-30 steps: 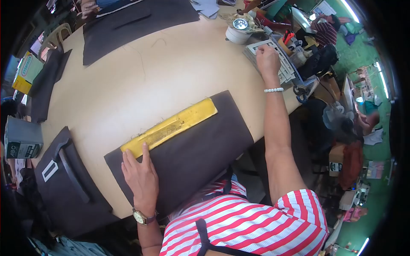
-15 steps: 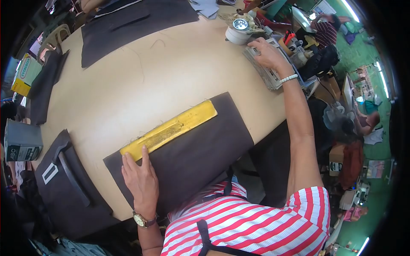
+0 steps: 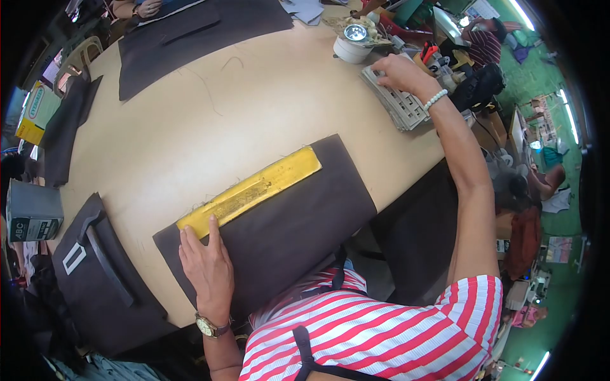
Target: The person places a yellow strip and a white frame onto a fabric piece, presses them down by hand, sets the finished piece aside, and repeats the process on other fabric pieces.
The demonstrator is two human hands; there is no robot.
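My left hand lies flat with fingers stretched, its fingertips on the near left end of a yellow bar. The worn bar, with loose threads along its far edge, lies on a dark fabric panel at the table's near edge. At the upper right, my right hand reaches over a stack of greyish flat pieces with dark markings. Its fingers are bent down at the stack's far end; what they grip, if anything, is hidden. A white round container with a shiny round top stands just beyond.
Another dark panel lies at the far side, near a co-worker's hand. At left are a dark piece with a strap, a grey ABC box and a yellow-green box. Tools with red handles stand upper right.
My right hand has shifted slightly right across the stack, and its forearm has swung right. My left hand and the yellow bar have barely moved. A co-worker's hand now shows at the top left.
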